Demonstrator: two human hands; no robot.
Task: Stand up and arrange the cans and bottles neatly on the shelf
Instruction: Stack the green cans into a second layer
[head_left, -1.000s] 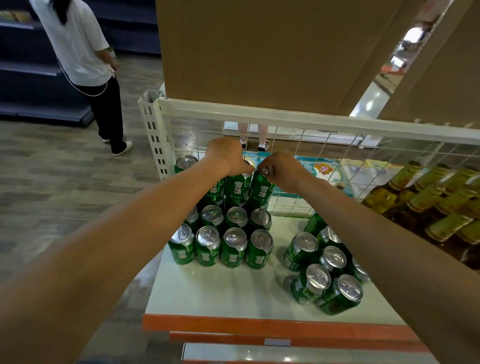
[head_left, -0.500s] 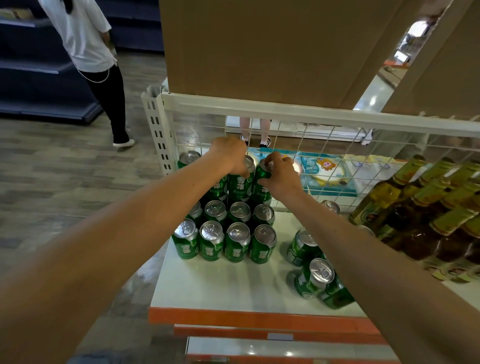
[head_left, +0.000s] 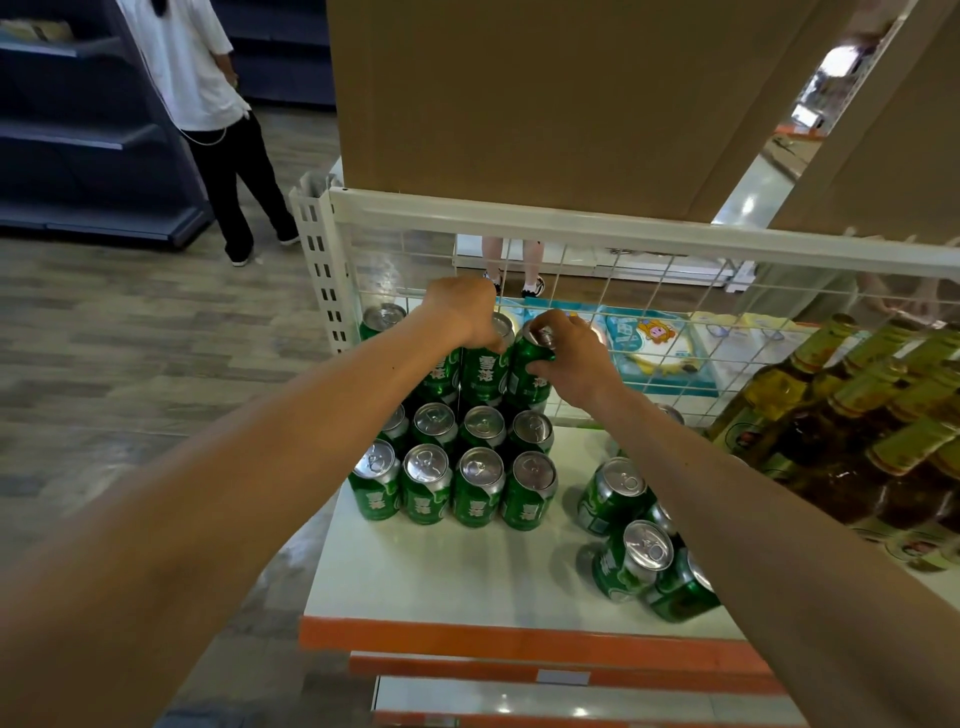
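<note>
Green cans stand in neat rows (head_left: 452, 483) on the white shelf (head_left: 447, 577), with a second layer stacked at the back against the wire grid. My left hand (head_left: 462, 312) is closed over the top of a stacked green can (head_left: 483, 374). My right hand (head_left: 571, 353) grips the neighbouring stacked green can (head_left: 530, 369) by its top, slightly tilted. A loose cluster of green cans (head_left: 634, 545) sits to the right, some leaning. Brown glass bottles (head_left: 852, 415) with gold foil necks fill the right end.
A white wire grid (head_left: 649, 312) backs the shelf under a white rail. Cardboard boxes (head_left: 545, 93) sit above it. The shelf has an orange front edge (head_left: 519, 642). A person in a white shirt (head_left: 208, 104) stands on the wooden floor at the left by dark shelving.
My right hand has slid down from the can's top onto its upper side. The camera has shifted slightly left, and the person on the left has stepped nearer.
</note>
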